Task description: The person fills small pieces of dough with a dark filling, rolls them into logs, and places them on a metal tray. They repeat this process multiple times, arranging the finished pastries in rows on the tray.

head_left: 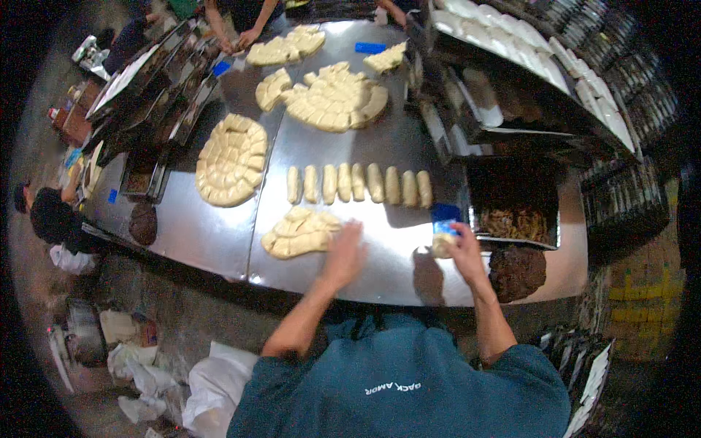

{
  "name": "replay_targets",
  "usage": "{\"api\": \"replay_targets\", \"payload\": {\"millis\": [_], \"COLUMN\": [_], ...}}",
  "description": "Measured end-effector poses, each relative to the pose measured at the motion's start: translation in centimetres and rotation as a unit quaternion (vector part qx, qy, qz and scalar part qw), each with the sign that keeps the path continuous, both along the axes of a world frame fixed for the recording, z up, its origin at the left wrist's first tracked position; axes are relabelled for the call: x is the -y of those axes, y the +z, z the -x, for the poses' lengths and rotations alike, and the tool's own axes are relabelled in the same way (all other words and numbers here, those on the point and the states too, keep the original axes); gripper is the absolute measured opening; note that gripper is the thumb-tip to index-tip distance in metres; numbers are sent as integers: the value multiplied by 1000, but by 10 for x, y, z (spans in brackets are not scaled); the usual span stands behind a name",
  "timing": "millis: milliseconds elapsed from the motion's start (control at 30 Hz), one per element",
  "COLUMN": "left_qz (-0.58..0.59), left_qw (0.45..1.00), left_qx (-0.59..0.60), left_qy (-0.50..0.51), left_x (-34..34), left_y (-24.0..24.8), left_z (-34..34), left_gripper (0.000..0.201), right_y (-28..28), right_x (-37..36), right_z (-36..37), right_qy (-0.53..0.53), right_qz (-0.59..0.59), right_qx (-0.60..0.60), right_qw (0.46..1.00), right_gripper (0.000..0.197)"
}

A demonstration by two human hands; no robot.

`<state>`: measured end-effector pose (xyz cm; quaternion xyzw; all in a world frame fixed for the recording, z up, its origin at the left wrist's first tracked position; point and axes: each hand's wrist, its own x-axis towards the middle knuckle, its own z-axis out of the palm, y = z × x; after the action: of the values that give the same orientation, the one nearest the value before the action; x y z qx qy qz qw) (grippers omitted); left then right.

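My left hand (346, 252) is at the right edge of a cut pile of pale dough (298, 235) on the metal table. Motion smears its fingers, so their pose is unclear. Farther right, my right hand (466, 250) has its fingers closed on a blue dough scraper (445, 214). A small pale lump of dough (441, 247) shows against the scraper and the fingertips; whether it is gripped too cannot be made out. Beyond both hands lies a row of several rolled dough logs (358, 182), side by side.
A tray of brown filling (515, 225) and a dark brown mound (517, 271) sit at the right. Cut dough rounds (232, 160) (336, 98) lie farther off. Stacked trays (504, 109) rise at the far right. Another person's hands (244, 40) work at the table's far end.
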<state>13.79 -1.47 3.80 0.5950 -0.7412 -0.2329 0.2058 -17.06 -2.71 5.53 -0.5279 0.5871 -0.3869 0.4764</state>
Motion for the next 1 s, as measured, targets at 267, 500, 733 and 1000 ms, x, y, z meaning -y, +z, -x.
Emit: {"api": "replay_targets", "payload": {"millis": [267,500,733,1000], "left_qz": [-16,272,149,-38], "left_qw": [883,895,841,787], "left_qx": [-460,-306,-402,-551], "left_qy": [96,174,329,277], "left_x": [5,15,-4,-40], "left_y": [84,85,100,44], "left_z": [84,68,38,42], "left_gripper": [31,28,37,31], "right_y": [105,99,89,47], "right_x": [-5,-18,-3,-2], "right_z": [-84,-170,-195,-126], "right_qy": [-17,-119,-90,-179], "right_qz": [210,147,128,139], "right_qx": [-77,118,124,16], "right_qw": [974,975,980,974], "right_gripper": [25,31,50,55]}}
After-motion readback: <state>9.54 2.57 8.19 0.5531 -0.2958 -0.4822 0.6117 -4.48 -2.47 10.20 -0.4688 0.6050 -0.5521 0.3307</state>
